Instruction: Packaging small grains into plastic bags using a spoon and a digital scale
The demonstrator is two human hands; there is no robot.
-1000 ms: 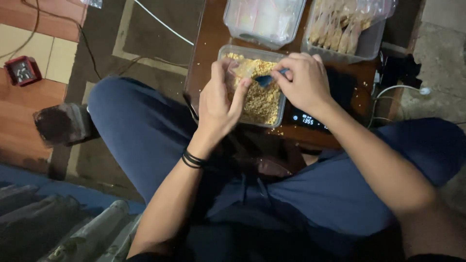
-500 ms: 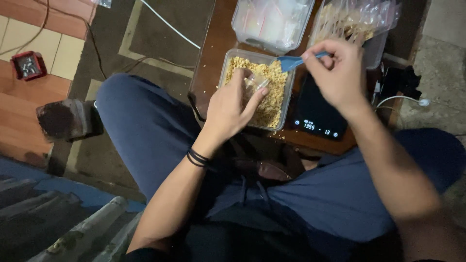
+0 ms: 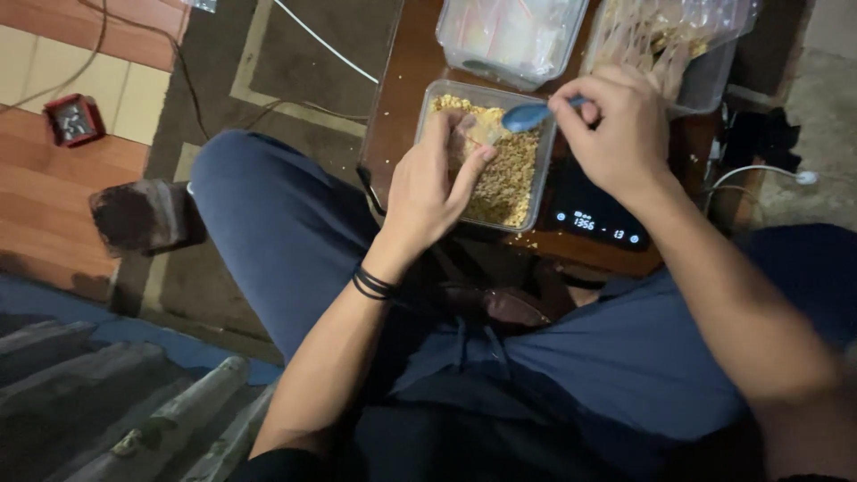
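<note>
— Where are the two hands?

— Both are over the clear tub of yellow grains (image 3: pixel 500 183) that stands on the dark wooden table (image 3: pixel 402 98). The left hand (image 3: pixel 433 183) comes up from the lower left, forearm stretched out, black bands (image 3: pixel 373 284) round the wrist. Its grip is closed: thumb and fingers pinch a small clear bag (image 3: pixel 473 134), held just above the grains.

— And the right?

— The right hand (image 3: pixel 616 125) reaches in from the right, wrist bent, knuckles up. Its grip is shut round the handle of a blue spoon (image 3: pixel 528 115), held between thumb and forefinger. The bowl of the spoon points left and sits right at the mouth of the bag, touching it or nearly so; I cannot tell which.

— What lies about them?

— Just beside the tub, under the right wrist, a black scale (image 3: pixel 596 214) with a lit display. Behind the tub, a clear box of empty bags (image 3: pixel 509 40), and to its right another clear container of filled packets (image 3: pixel 665 40). A few grains lie scattered on the table. The person sits with knees in dark blue trousers (image 3: pixel 268 223) spread either side of the table. On the floor to the left, a small red box (image 3: pixel 74 119).
</note>
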